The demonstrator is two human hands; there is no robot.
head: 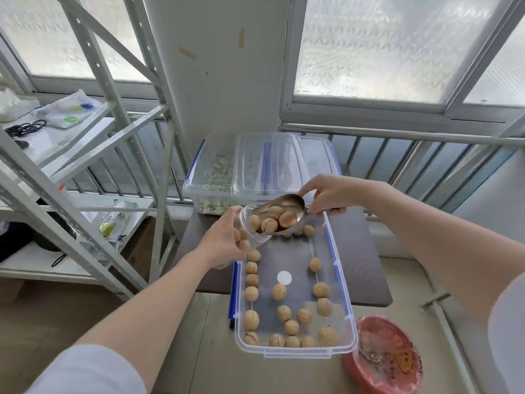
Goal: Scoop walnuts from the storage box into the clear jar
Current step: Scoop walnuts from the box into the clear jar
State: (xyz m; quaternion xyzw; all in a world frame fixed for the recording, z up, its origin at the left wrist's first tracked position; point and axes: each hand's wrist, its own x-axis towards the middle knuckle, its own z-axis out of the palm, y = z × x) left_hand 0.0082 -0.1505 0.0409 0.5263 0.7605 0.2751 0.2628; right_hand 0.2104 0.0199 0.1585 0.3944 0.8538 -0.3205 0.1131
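Note:
A clear storage box (345, 322) with blue clips lies open in front of me, several walnuts (292, 317) scattered on its floor. My left hand (224, 240) holds a clear jar (251, 220) tilted on its side above the box's far end, its mouth facing right, with some walnuts inside. My right hand (332, 193) grips the handle of a metal scoop (284, 213) that carries several walnuts. The scoop's front lip rests at the jar's mouth.
Behind the box, lidded clear containers (255, 169) stand against a white pillar. A grey metal shelf rack (93, 172) with bags fills the left. A red plastic-wrapped package (383, 356) lies at the box's near right. A railing and windows run along the back.

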